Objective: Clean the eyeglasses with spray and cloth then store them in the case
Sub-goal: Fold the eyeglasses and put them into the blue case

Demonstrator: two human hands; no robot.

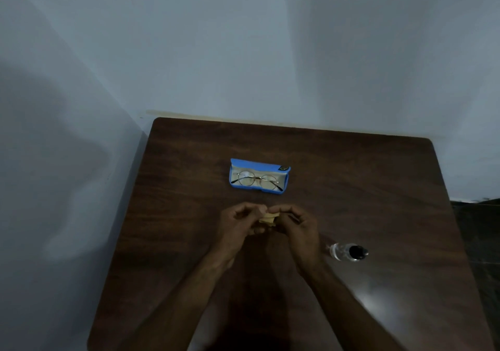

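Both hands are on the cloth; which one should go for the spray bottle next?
Right, probably. The spray bottle sits on the table just beyond the right hand. The left hand would have to cross the right arm, and can hold the cloth meanwhile.

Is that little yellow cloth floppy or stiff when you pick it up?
Probably floppy: the cloth sits crumpled in folds, pinched between the left hand and the right hand. It is likely very light too, since a pinch seems enough to hold it. It probably won't roll or break.
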